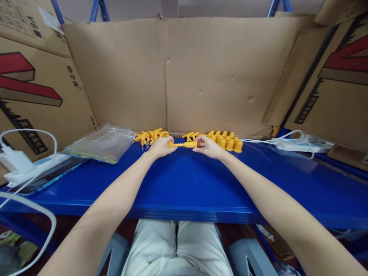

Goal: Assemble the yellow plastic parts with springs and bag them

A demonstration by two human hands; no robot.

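Between my two hands a yellow plastic piece with a ribbed, narrow shaft point(180, 145) lies level above the blue table. My left hand point(161, 147) has its fingers closed on the left, rounded end. At the other end, my right hand point(209, 147) pinches the wider cup-like part point(192, 144). Just behind my left hand is a pile of yellow branched pieces point(152, 134), some with small metal chains. More branched yellow pieces point(190, 135) lie behind the held piece. Right of my right hand stand several yellow cup-shaped pieces point(229, 143) in rows.
Clear plastic bags point(103, 142) lie on the left of the blue table point(184, 184), near a phone point(48, 176) and a white power strip with a charger point(20, 161). Another power strip point(301, 145) with cables sits at right. Cardboard walls point(224, 76) enclose the back and sides.
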